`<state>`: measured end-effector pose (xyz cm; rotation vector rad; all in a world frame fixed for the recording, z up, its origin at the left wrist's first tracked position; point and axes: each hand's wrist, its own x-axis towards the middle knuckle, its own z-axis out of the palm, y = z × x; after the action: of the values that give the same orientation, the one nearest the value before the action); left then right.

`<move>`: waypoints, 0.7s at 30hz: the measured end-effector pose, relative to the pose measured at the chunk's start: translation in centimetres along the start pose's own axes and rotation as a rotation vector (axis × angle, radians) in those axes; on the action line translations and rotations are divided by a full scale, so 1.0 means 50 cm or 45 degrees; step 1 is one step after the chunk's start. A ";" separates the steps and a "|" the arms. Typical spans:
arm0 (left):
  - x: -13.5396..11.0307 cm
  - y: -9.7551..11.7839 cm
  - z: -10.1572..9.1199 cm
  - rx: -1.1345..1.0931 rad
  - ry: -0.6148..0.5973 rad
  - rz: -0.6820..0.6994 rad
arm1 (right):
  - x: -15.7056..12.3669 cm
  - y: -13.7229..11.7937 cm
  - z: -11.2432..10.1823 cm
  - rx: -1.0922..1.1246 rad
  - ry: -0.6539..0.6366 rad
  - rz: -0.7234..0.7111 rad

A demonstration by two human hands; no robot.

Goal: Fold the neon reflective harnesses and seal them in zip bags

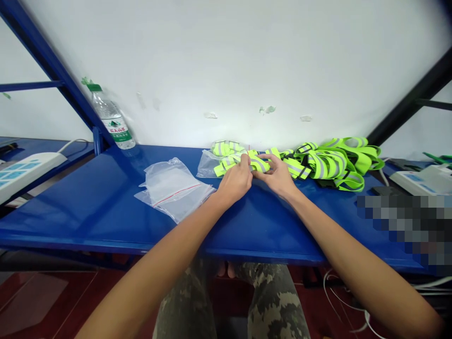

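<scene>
Both hands meet over a neon yellow-green reflective band [259, 163] with grey stripes, at the back middle of the blue table [88, 207]. My left hand [236, 181] is closed on the band's left part. My right hand [277, 176] pinches its right part with curled fingers. More bands lie just behind in a clear bag [208, 163]. A larger pile of the same bands [335, 162] lies to the right.
A stack of clear zip bags [173, 188] lies left of my hands. A water bottle [112, 120] stands at the back left by a blue frame post. White power strips sit at the far left [24, 169] and far right [420, 181].
</scene>
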<state>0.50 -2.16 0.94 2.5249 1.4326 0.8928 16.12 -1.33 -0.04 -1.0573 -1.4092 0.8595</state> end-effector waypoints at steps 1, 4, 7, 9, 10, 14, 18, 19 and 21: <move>-0.001 0.005 -0.003 0.005 -0.017 0.015 | 0.000 0.002 0.000 -0.036 0.035 -0.026; -0.002 0.016 -0.010 0.062 -0.058 0.018 | 0.000 0.011 0.003 -0.141 0.127 -0.096; -0.002 0.024 -0.013 0.128 -0.045 -0.082 | -0.001 0.019 0.010 -0.192 0.162 -0.108; -0.002 0.028 -0.013 0.144 -0.027 -0.148 | -0.003 0.022 0.014 -0.202 0.180 -0.092; -0.002 0.030 -0.013 0.150 -0.026 -0.164 | -0.003 0.023 0.016 -0.209 0.192 -0.088; -0.005 0.033 -0.013 0.155 -0.032 -0.132 | -0.005 0.018 0.017 -0.142 0.136 -0.078; -0.003 0.021 -0.014 0.130 0.036 -0.072 | -0.004 0.007 0.007 0.123 -0.092 0.079; -0.002 0.017 -0.014 0.119 0.049 -0.063 | -0.003 0.005 0.004 0.192 -0.161 0.120; 0.000 0.010 -0.013 0.096 0.062 -0.049 | 0.000 0.004 -0.002 0.285 -0.260 0.171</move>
<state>0.53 -2.59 1.67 2.5364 1.5522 0.9162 16.27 -1.27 -0.19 -0.9193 -1.3823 1.2223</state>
